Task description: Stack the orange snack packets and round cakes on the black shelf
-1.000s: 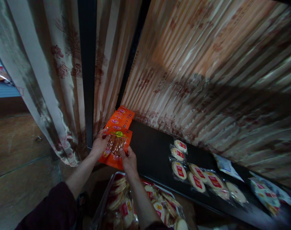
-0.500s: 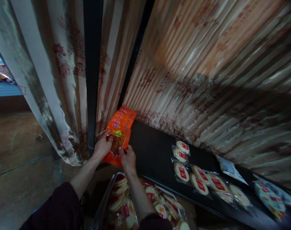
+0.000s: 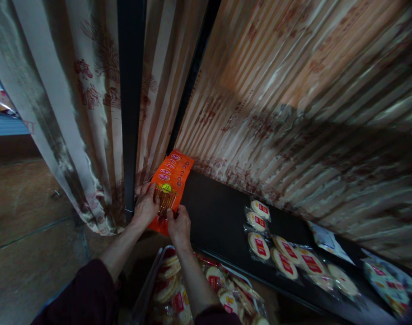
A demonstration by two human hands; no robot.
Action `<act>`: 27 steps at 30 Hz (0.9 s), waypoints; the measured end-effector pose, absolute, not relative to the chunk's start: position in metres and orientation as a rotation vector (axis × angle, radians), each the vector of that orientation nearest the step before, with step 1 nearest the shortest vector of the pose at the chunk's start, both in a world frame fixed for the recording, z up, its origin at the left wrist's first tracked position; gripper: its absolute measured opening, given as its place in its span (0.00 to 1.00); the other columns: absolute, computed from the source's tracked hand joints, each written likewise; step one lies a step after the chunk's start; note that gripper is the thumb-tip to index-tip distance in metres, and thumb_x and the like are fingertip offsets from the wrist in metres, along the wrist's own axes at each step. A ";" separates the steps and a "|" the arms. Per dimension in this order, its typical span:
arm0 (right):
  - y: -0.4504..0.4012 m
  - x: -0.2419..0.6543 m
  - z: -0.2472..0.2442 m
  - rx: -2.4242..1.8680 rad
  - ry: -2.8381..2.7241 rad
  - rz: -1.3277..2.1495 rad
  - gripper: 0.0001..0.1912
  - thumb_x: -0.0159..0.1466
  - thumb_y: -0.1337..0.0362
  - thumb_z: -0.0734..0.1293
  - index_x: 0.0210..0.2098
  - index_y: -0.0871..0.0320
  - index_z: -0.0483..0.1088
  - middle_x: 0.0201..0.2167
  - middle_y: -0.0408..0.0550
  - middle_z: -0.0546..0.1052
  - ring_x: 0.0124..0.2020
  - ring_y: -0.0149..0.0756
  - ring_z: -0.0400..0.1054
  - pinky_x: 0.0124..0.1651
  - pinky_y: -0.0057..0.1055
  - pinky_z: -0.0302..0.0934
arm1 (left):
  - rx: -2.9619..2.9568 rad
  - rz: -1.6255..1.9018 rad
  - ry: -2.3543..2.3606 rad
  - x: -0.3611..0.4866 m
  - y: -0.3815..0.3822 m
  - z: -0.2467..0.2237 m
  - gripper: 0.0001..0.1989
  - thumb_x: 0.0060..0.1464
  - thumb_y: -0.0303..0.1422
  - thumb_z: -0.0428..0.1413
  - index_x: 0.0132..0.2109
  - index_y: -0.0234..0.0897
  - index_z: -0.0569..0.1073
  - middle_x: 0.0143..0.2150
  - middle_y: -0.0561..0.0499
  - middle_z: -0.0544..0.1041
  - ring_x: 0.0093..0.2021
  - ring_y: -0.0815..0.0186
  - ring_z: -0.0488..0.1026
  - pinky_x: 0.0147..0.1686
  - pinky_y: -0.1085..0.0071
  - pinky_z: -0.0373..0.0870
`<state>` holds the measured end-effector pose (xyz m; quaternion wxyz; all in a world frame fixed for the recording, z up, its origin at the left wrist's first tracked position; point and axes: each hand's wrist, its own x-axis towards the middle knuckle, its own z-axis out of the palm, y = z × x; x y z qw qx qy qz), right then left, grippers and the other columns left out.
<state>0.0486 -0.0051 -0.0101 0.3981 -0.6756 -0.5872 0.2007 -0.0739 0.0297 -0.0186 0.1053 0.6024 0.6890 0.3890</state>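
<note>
Several orange snack packets (image 3: 172, 165) lie overlapped in a row at the left end of the black shelf (image 3: 213, 194). The front packet (image 3: 166, 198) has a yellow label and a clear window showing brown sticks of food. My left hand (image 3: 147, 205) grips its left edge, thumb on top. On the right edge, lower down, my right hand (image 3: 179, 225) pinches the same packet with its thumb on the front. The fingers beneath the packet are hidden.
Wrapped round flat cakes (image 3: 258, 246) lie along the shelf to the right, with other snack bags (image 3: 330, 241) beyond. Below my arms sits a basket (image 3: 250, 282) of similar cakes. A black post (image 3: 131, 113) and a pleated printed curtain (image 3: 260, 113) border the shelf.
Both hands keep hold of the front packet, which has shifted very slightly up the row and to the left. The view has moved a little.
</note>
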 end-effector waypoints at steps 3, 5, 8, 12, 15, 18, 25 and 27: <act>-0.006 0.048 -0.012 -1.739 -1.499 0.456 0.10 0.56 0.63 0.63 0.36 0.59 0.69 0.33 0.52 0.73 0.34 0.42 0.67 0.41 0.35 0.60 | 1.795 1.138 2.050 -0.071 0.029 -0.020 0.22 0.53 0.29 0.46 0.55 0.31 0.68 0.58 0.37 0.65 0.60 0.48 0.57 0.58 0.53 0.57; -0.007 0.047 -0.012 -1.750 -1.504 0.469 0.12 0.56 0.62 0.63 0.39 0.59 0.69 0.35 0.54 0.72 0.36 0.44 0.67 0.42 0.36 0.60 | 1.797 1.138 2.061 -0.070 0.029 -0.021 0.21 0.54 0.29 0.46 0.54 0.32 0.69 0.60 0.38 0.63 0.60 0.48 0.57 0.58 0.52 0.56; -0.007 0.046 -0.013 -1.752 -1.520 0.491 0.16 0.56 0.62 0.63 0.43 0.61 0.69 0.38 0.56 0.73 0.40 0.46 0.67 0.46 0.38 0.60 | 1.789 1.121 2.066 -0.069 0.027 -0.021 0.21 0.55 0.29 0.45 0.54 0.32 0.69 0.62 0.38 0.61 0.61 0.48 0.57 0.58 0.52 0.56; -0.006 0.046 -0.017 -1.740 -1.522 0.466 0.23 0.57 0.61 0.62 0.50 0.65 0.66 0.45 0.62 0.72 0.48 0.50 0.65 0.52 0.43 0.57 | 1.829 1.056 2.066 -0.068 0.025 -0.020 0.21 0.57 0.32 0.44 0.55 0.30 0.68 0.63 0.36 0.60 0.62 0.48 0.57 0.59 0.53 0.55; -0.002 0.048 -0.022 -1.687 -1.503 0.491 0.27 0.57 0.60 0.61 0.54 0.68 0.63 0.50 0.64 0.71 0.52 0.50 0.63 0.54 0.44 0.56 | 1.853 0.975 2.076 -0.067 0.025 -0.020 0.23 0.58 0.34 0.45 0.58 0.30 0.65 0.63 0.35 0.60 0.62 0.48 0.56 0.59 0.51 0.54; 0.003 0.048 -0.028 -1.663 -1.488 0.511 0.30 0.58 0.60 0.60 0.56 0.70 0.60 0.54 0.65 0.68 0.55 0.49 0.62 0.57 0.44 0.54 | 1.847 0.949 2.072 -0.067 0.024 -0.020 0.24 0.58 0.35 0.44 0.60 0.30 0.62 0.64 0.37 0.59 0.63 0.50 0.56 0.60 0.55 0.55; 0.010 0.047 -0.032 -1.643 -1.470 0.540 0.30 0.59 0.60 0.58 0.57 0.69 0.60 0.56 0.62 0.67 0.57 0.47 0.61 0.59 0.43 0.54 | 1.827 0.956 2.088 -0.068 0.025 -0.024 0.24 0.59 0.36 0.45 0.60 0.33 0.62 0.64 0.39 0.58 0.62 0.53 0.58 0.59 0.57 0.57; 0.010 0.047 -0.031 -1.652 -1.453 0.553 0.31 0.58 0.59 0.59 0.57 0.69 0.60 0.56 0.62 0.67 0.56 0.47 0.62 0.58 0.42 0.55 | 1.830 0.950 2.087 -0.069 0.027 -0.025 0.24 0.58 0.36 0.45 0.60 0.33 0.62 0.64 0.39 0.58 0.62 0.52 0.58 0.59 0.56 0.58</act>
